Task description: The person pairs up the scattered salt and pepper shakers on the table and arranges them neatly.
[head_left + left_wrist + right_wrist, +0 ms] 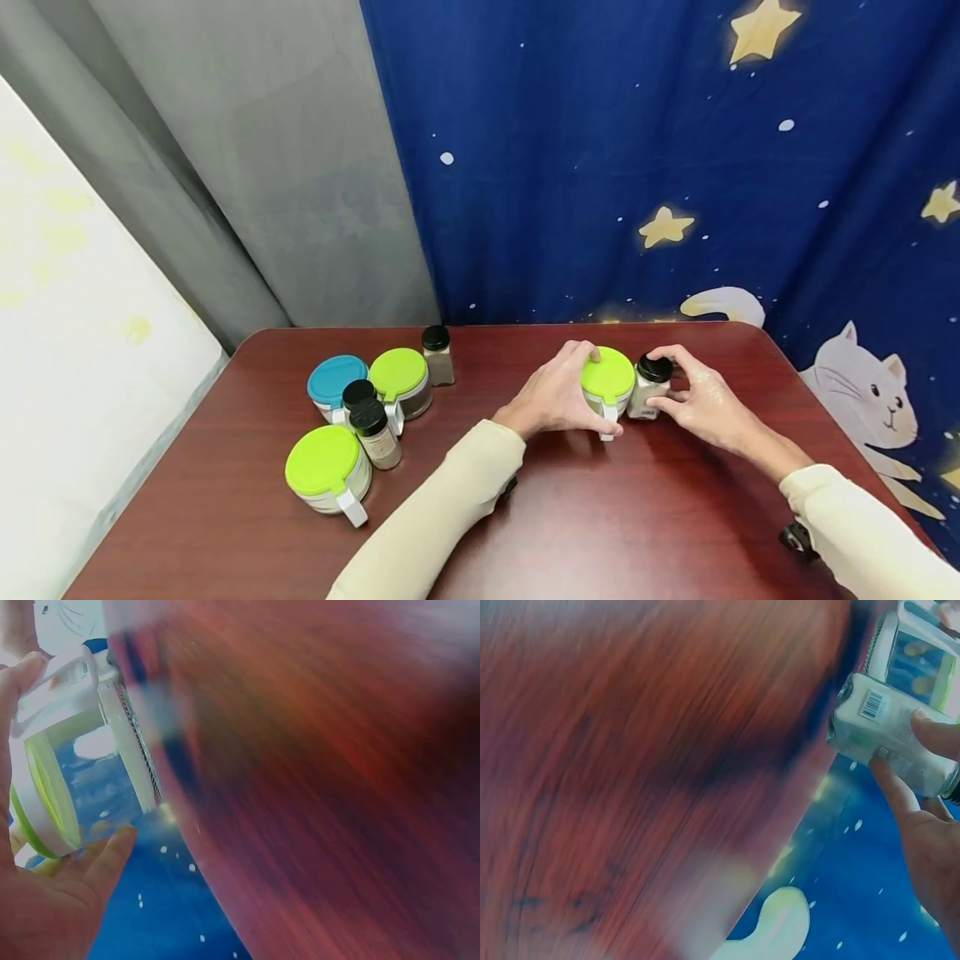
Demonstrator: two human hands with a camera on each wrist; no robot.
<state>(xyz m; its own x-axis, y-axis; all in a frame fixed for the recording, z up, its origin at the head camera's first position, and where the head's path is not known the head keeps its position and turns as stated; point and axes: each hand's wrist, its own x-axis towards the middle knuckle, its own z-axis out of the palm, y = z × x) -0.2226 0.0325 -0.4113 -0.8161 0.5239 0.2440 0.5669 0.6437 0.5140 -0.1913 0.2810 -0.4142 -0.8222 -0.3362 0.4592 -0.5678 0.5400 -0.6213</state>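
Observation:
At the back right of the table, my left hand grips a clear jar with a green lid, fingers behind it and thumb at its white handle. In the left wrist view the jar lies between thumb and fingers of the hand. Just right of it, my right hand holds a black-capped shaker bottle between thumb and fingers. The right wrist view shows the bottle's barcode side, with the hand around it and the jar close beside.
On the table's left side stand a blue-lidded jar, a green-lidded jar, another green-lidded jar nearer the front, and several black-capped bottles, one by the back edge. Grey and blue curtains hang behind the table.

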